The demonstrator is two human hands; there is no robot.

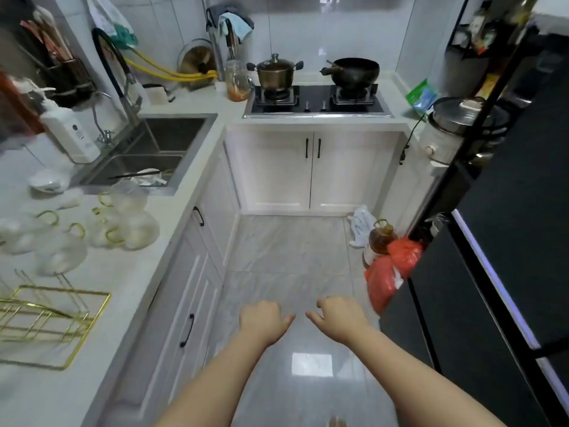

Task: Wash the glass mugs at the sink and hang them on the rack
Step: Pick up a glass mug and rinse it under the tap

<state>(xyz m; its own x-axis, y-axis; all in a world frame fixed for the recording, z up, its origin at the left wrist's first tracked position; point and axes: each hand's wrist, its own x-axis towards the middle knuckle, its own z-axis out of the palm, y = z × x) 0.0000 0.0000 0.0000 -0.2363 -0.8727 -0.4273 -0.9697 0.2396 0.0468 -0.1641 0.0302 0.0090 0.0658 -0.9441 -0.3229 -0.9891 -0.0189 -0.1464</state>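
Several glass mugs [123,223] with gold handles stand clustered on the white counter at the left, between the steel sink [166,140] and a gold wire rack [46,318] near the front left. The sink holds a few dishes and chopsticks in its near basin. My left hand [263,318] and my right hand [340,315] hang out in front of me over the grey floor, well right of the counter. Both have loosely curled fingers and hold nothing. Neither touches any mug.
A black faucet [114,75] arches over the sink, with a white soap pump bottle [69,131] beside it. A gas stove [317,100] carries a pot and a wok at the back. A black fridge [492,241] fills the right. A red bag [391,272] and an oil bottle sit on the floor.
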